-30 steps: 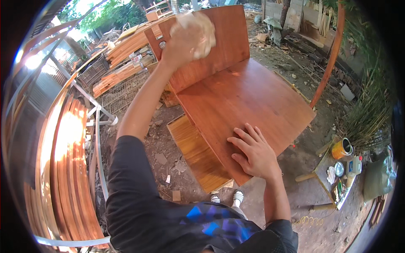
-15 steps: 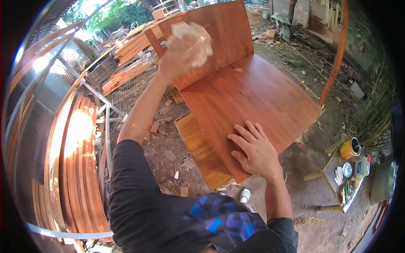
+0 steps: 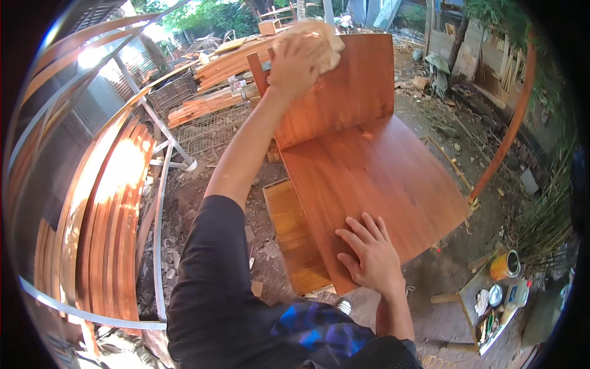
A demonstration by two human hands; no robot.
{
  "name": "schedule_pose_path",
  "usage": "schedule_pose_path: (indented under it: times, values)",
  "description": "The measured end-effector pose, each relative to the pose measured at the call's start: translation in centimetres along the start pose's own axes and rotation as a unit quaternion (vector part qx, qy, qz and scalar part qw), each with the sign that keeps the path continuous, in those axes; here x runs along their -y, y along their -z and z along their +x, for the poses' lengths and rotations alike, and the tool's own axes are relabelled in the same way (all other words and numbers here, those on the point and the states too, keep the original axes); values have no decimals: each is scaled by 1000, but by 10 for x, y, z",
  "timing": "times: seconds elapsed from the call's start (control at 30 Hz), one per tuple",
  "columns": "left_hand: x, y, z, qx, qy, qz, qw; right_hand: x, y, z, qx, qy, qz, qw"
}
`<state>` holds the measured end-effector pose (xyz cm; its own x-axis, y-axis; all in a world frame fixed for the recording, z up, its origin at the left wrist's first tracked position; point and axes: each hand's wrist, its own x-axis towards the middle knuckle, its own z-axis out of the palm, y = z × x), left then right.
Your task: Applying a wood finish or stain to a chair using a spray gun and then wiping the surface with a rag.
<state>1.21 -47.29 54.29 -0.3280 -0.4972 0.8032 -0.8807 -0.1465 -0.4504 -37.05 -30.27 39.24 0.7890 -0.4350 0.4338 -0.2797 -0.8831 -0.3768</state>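
Note:
My left hand (image 3: 295, 69) is closed on a crumpled cream cloth (image 3: 324, 44) at the top left part of an upright reddish-brown wooden panel (image 3: 362, 86). That panel rises from the far side of a broad, flat wooden panel (image 3: 381, 169) with a smooth, slightly shiny face. On the near part of the flat panel, my right hand (image 3: 373, 257) rests palm down, its fingers spread. A yellowish-brown board (image 3: 295, 230) shows lower down, partly covered by the flat panel's left edge.
Long boards (image 3: 110, 246) lie stacked at the left beside a metal frame (image 3: 161, 237). More timber (image 3: 209, 104) is piled at the far left. A small table (image 3: 470, 307) at the lower right carries a yellow can (image 3: 504, 265) and a white jug (image 3: 517, 294). An orange-brown pole (image 3: 507, 138) stands at the right.
The view has shifted, so the scene sits lower. My left hand has moved with the cloth to the upright panel's upper edge. The right hand stays flat on the near panel.

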Motion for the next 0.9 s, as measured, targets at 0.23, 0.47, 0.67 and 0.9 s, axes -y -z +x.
schedule_pose_path:
  times: [0.23, 0.47, 0.67, 0.9]
  values:
    - [46, 30, -9, -71, 120, -56, 989, -4, 3, 0, 6, -7, 13, 1000]
    - [74, 43, -34, -204, 131, -196, 950, -2, 2, 0, -3, -3, 5, 1000]
    - [-4, 16, 65, 142, 248, -20, 958, -8, 6, -4, 6, -1, 24, 1000]
    - [-28, -41, 63, -76, 77, -33, 994, -33, 19, 14, 66, 51, 213, 974]
